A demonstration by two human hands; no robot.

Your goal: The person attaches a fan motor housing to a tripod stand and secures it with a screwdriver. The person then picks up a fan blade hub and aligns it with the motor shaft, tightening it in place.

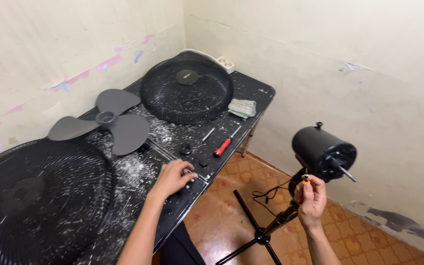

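The right hand grips a small, light, rigid orange-tipped screwdriver upright by its handle, just beside the fan motor housing. The left hand's fingers curl onto a small part on the tabletop; what they hold is hidden.

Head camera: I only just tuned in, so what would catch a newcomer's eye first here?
The dismantled fan: two black wire grilles and a grey three-blade propeller lie on the paint-flecked black table. To the right, the bare fan motor stands on its stand above the tiled floor. The right hand holds a small orange-tipped tool at it, while the left hand rests on small parts at the table edge.
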